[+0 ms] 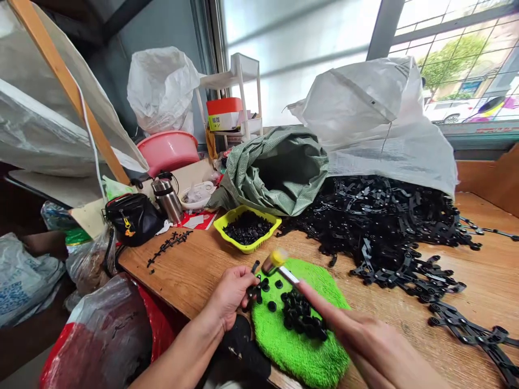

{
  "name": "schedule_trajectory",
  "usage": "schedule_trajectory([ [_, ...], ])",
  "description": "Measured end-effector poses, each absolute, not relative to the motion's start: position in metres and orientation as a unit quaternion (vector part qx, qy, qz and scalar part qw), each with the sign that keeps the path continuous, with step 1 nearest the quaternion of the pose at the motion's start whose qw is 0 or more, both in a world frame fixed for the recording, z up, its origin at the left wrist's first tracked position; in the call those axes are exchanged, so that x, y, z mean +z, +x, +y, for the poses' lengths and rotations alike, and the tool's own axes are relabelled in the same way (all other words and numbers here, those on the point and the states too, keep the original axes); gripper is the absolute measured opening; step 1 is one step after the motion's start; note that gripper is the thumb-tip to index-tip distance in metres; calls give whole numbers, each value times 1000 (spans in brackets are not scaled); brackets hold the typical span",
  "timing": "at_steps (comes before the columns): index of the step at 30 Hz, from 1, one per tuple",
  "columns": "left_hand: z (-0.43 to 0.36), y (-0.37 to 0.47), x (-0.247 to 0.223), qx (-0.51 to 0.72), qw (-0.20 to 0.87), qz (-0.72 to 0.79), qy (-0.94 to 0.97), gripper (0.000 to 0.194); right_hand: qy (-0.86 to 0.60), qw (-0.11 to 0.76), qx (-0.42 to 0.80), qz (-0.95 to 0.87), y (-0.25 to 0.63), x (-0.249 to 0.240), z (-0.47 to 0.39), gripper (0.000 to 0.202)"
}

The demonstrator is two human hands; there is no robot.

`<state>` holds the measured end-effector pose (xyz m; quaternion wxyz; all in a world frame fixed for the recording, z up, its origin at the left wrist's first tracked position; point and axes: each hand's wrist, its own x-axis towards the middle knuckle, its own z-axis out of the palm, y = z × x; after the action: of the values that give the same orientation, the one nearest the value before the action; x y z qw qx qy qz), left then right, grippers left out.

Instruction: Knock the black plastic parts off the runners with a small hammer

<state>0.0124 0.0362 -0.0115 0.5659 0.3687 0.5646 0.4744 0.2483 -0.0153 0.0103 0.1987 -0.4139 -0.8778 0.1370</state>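
My left hand [232,292] pinches a black plastic link piece [257,290] between thumb and fingers at the left edge of a green fluffy cloth [286,351]. My right hand [367,339] grips a small hammer [276,261] by its handle, index finger stretched along it. The hammer's head, yellow on top and slightly blurred, is just above and right of the link piece. A few round black caps [272,306] lie loose on the cloth. Beside them is a heap of small black plastic parts [303,319], partly behind my right hand.
A yellow basket [248,248] of small black pieces stands behind the cloth. Black linkages [377,216] are heaped at the right, with a white sack [397,154] behind. A green woven sack [243,173] gapes mid-table. At left are a steel flask [168,201] and a black bag [135,216].
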Motion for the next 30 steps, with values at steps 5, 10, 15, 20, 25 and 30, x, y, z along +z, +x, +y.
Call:
schedule_trajectory([
  [5, 36, 12, -11, 479, 567, 565, 361, 21, -382, 197, 146, -891, 236, 28, -6, 58],
  [10, 36, 13, -12, 478, 563, 574, 354, 19, -397, 173, 103, -896, 233, 27, -8, 62],
  [15, 36, 13, -17, 484, 565, 570, 350, 17, -427, 160, 125, -881, 237, 22, -6, 60],
  [20, 37, 11, -19, 475, 572, 579, 334, 18, -415, 253, 155, -860, 242, 34, -11, 53],
  [25, 33, 12, -17, 472, 621, 558, 280, 17, -398, 292, 151, -857, 240, 37, -18, 55],
  [30, 27, 16, -13, 486, 663, 535, 195, 16, -417, 294, 179, -841, 248, 26, -22, 49],
])
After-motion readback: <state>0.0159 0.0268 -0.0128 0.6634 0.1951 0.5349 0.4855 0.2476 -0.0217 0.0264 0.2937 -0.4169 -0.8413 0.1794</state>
